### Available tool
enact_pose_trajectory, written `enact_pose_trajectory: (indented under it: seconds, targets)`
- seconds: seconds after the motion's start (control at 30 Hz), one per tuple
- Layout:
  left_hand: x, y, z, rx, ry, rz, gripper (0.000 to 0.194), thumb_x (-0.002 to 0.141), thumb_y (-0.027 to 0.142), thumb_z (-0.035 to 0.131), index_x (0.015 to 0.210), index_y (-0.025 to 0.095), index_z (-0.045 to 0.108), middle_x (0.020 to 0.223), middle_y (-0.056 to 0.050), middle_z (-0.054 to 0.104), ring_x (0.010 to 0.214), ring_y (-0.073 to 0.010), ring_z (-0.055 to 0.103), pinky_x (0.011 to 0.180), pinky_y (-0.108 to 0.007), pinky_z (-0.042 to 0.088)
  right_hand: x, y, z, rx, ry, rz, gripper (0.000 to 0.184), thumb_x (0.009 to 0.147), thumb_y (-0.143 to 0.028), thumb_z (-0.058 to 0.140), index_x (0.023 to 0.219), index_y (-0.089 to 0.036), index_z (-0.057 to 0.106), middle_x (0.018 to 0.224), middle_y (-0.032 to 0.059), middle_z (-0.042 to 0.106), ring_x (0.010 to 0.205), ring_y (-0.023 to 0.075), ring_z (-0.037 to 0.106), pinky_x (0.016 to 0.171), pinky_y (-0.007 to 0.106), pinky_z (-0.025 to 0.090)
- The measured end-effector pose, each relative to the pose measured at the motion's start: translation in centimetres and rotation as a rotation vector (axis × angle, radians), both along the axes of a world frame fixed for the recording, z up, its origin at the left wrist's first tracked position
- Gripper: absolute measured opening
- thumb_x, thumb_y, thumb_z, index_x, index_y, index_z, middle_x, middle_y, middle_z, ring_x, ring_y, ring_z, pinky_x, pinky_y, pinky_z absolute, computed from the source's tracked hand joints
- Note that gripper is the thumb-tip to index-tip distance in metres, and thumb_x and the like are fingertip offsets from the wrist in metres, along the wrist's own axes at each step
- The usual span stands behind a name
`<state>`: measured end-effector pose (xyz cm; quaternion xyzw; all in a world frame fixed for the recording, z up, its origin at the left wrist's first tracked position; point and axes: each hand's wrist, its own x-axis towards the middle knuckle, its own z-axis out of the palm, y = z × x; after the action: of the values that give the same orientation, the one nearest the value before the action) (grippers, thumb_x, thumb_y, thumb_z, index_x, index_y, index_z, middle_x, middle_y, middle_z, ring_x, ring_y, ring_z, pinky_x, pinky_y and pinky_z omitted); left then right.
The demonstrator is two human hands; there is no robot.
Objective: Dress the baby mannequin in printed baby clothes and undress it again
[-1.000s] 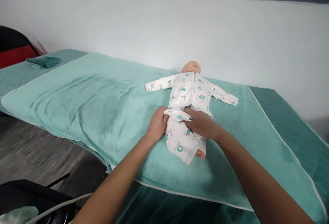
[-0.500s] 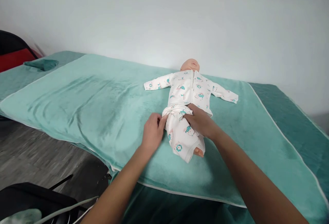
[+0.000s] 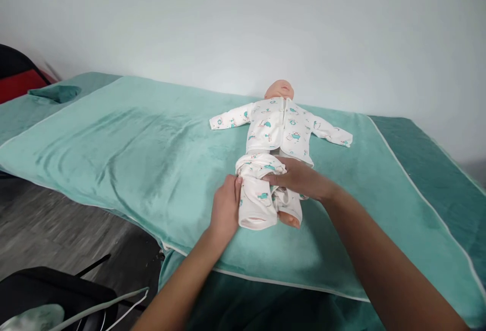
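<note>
Trousers: one pair, white cloth with a teal and pink print, bunched at the waist, at the doll's lower body, near the blanket's near edge, right of its middle; two legs counted.
Doll: one, pinkish plastic, on its back; head by the blanket's far edge, one foot visible at a trouser cuff.
Jacket: one, white printed cloth, on the doll; two sleeves, spread to either side.
Left hand: one bare hand, reaching from the near edge, knuckles up; fingers curled nearly closed on the trousers' side, below the waistband.
Right hand: one bare hand, angled inward across the doll's hip; thumb over the bunched waist, fingers partly hidden by cloth, nearly closed on it.
Blanket: one, light teal plush with pale edging, under the doll.
Bench cover: darker green, exposed beyond the blanket's left and right edges; one dark green bundle near its far left corner.
</note>
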<state>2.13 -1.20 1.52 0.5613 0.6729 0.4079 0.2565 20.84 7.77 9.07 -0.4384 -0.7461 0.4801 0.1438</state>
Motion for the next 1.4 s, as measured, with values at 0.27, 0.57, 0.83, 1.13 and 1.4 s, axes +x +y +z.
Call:
enact_pose_trajectory:
  seconds: [0.27,0.57,0.83,1.13,1.4]
  targets:
    - [-0.5,2.8,-0.3,-0.083,0.468,-0.003,0.026,0.106,0.04,0.032,0.096,0.022,0.049,0.096,-0.01,0.069,0.077,-0.0242,0.063,0.061,-0.032,0.022,-0.2,0.2,-0.7,0.031,-0.069,0.018,0.01,0.076,-0.028,0.069,0.084,-0.022,0.07,0.086,0.001,0.074,0.079,0.0218,0.064,0.067,0.03,0.045]
    - [-0.6,4.0,-0.3,0.012,0.647,0.123,0.032,0.107,0.036,0.031,0.095,0.019,0.055,0.089,-0.009,0.068,0.073,-0.0232,0.064,0.062,-0.032,0.029,-1.5,-0.5,-1.0,0.224,0.009,-0.274,0.014,0.074,-0.019,0.052,0.079,-0.021,0.064,0.078,-0.0013,0.069,0.071,0.0169,0.056,0.065,0.028,0.041]
    - [-0.9,3.7,-0.5,0.021,0.65,0.086,0.028,0.105,0.035,0.038,0.09,0.02,0.056,0.083,-0.008,0.068,0.07,-0.0226,0.063,0.063,-0.032,0.034,-2.1,-0.8,-1.5,0.315,-0.143,-0.317,0.012,0.078,-0.024,0.052,0.069,-0.023,0.044,0.071,-0.0022,0.06,0.07,0.0176,0.052,0.062,0.031,0.034]
    - [-2.9,-2.6,-3.5,0.133,-0.148,-0.083,0.021,0.089,0.033,0.063,0.107,0.023,0.059,0.103,-0.006,0.069,0.099,-0.0223,0.064,0.092,-0.037,0.048,-0.3,-1.5,-0.8,0.167,-0.052,-0.15,0.033,0.082,-0.047,0.07,0.103,-0.024,0.062,0.105,0.0029,0.071,0.096,0.0251,0.063,0.078,0.034,0.045]
    - [-2.0,-2.6,-2.6,-0.011,-0.412,-0.062,0.034,0.077,0.019,0.069,0.108,0.022,0.053,0.093,0.0,0.069,0.089,-0.0175,0.066,0.087,-0.032,0.048,0.0,-1.6,-0.6,0.161,-0.074,-0.009,0.021,0.077,-0.033,0.074,0.095,-0.023,0.071,0.096,-0.0006,0.075,0.09,0.0221,0.066,0.075,0.03,0.045]
